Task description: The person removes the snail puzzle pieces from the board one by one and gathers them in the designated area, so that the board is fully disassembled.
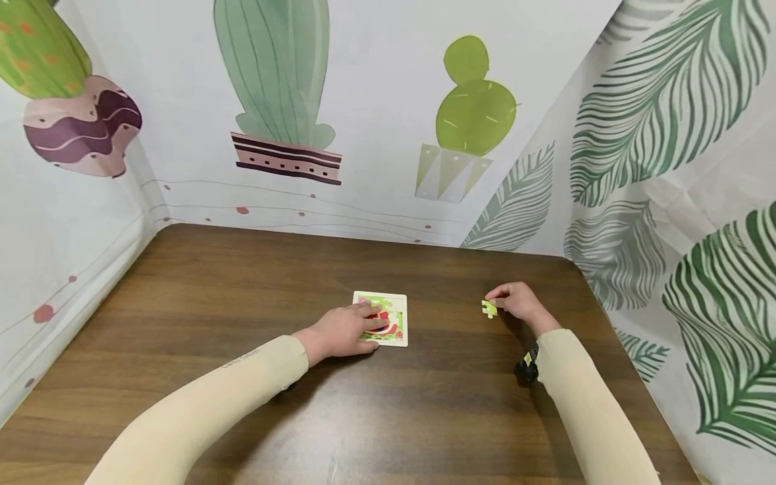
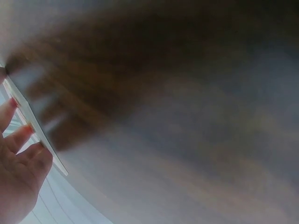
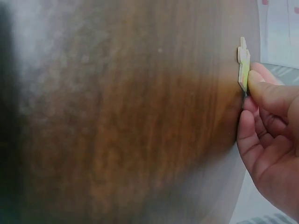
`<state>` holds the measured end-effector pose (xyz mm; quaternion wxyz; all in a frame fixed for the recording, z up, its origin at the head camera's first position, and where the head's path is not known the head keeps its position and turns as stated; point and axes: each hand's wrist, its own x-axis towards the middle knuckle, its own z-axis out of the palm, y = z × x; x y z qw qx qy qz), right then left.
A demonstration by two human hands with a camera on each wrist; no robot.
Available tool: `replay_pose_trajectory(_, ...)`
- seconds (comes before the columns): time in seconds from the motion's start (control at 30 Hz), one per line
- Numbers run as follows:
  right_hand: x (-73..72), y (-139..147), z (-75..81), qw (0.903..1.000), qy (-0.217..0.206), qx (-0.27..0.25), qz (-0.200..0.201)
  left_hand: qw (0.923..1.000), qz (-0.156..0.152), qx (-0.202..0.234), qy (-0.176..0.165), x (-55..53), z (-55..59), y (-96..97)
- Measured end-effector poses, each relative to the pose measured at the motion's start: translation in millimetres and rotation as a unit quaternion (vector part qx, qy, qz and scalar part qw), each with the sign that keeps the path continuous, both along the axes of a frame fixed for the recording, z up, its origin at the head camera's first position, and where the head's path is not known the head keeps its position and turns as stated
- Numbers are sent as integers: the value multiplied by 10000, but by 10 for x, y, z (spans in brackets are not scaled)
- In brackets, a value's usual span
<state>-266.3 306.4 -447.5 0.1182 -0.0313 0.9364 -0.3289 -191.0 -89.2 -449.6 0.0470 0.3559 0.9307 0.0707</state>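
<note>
Evidently the small puzzle piece (image 1: pixel 490 310), lime green with knobs and notches along its edges, is between the thumb and fingers of the right hand (image 1: pixel 515 301), over on the right part of the surface (image 1: pixel 424 411). The right wrist view shows it nearly edge-on, as a thin, pale slab with green on its face; the thumb presses against its near end while the lower fingers curl in below. Whether the piece touches the surface or is slightly raised, I cannot tell.

Well apart from it, to the left, lies the puzzle board (image 1: pixel 405 327), a squarish panel with a pale rim and a picture in green, red and white, flat on the surface. The left hand (image 1: pixel 345 330) rests across the left part of this board, palm down, its fingers spread and extended over the picture, gripping nothing; they hide much of the design. In the left wrist view the fingertips meet the board, and a dark shadow of the hand falls beside it.

Both forearms are in cream sleeves (image 1: pixel 212 397), the left one with small lettering near the cuff. A black device (image 1: pixel 526 369) sits at the right wrist, just beside the cuff.

The surface is brown with a wood grain. Behind and at the sides of it hangs a white wall covering (image 1: pixel 376 81), printed with potted cacti (image 1: pixel 275 74) and, on the right, large striped leaves (image 1: pixel 655 101).
</note>
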Motion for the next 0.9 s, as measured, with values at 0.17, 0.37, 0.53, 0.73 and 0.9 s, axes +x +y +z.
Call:
replay_pose_trajectory(0.17, -3, 1, -9, 10000, -18, 19, -14, 10000, 0, 24, 57, 6, 2, 6)
replay_pose_trajectory(0.37, -22, 5, -23, 10000, 44, 53, 63, 10000, 22, 13, 69, 5, 8, 5)
replay_pose_trajectory(0.53, -22, 4, -3, 9997, 106, 83, 219, 10000, 16, -27, -13, -3, 14, 6)
replay_pose_trajectory(0.73, -23, 3, 8, 9993, 163, 112, 312, 10000, 16, -34, -88, -24, 21, 7)
replay_pose_trajectory(0.9, -30, 5, -5, 9993, 118, 137, 317, 10000, -50, 49, 30, -24, 11, -1)
